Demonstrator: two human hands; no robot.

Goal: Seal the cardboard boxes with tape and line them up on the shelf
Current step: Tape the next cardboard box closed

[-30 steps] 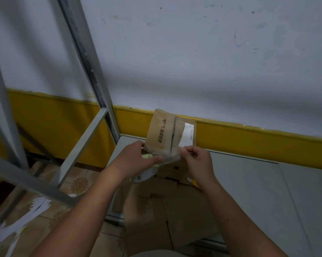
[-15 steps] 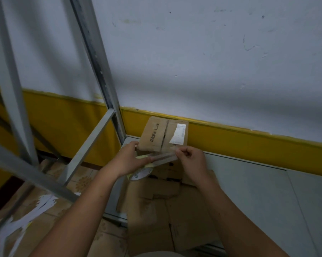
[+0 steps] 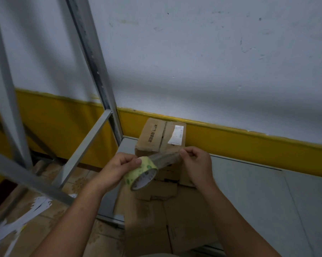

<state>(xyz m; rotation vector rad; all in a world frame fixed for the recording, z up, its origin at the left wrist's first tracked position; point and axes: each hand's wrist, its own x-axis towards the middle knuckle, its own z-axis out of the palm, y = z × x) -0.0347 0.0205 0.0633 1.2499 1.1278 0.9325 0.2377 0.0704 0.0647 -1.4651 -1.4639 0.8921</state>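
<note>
A small cardboard box (image 3: 161, 136) with a white label stands on the grey shelf (image 3: 249, 191) against the yellow wall band. Just in front of it my left hand (image 3: 117, 169) grips a roll of clear tape (image 3: 141, 173) with a yellowish edge. My right hand (image 3: 195, 160) pinches the free end of a tape strip (image 3: 167, 157) pulled out from the roll. The strip stretches between both hands, in front of the box's near lower edge.
Flattened cardboard pieces (image 3: 162, 216) lie on the shelf under my hands and overhang its front edge. A grey metal shelf upright and braces (image 3: 93, 58) rise at the left. Tiled floor with torn white paper (image 3: 17, 225) is at lower left.
The box, held up in both hands a second ago, now stands on the shelf. My left hand has lifted the tape roll and my right hand has pulled a strip out to the right.
</note>
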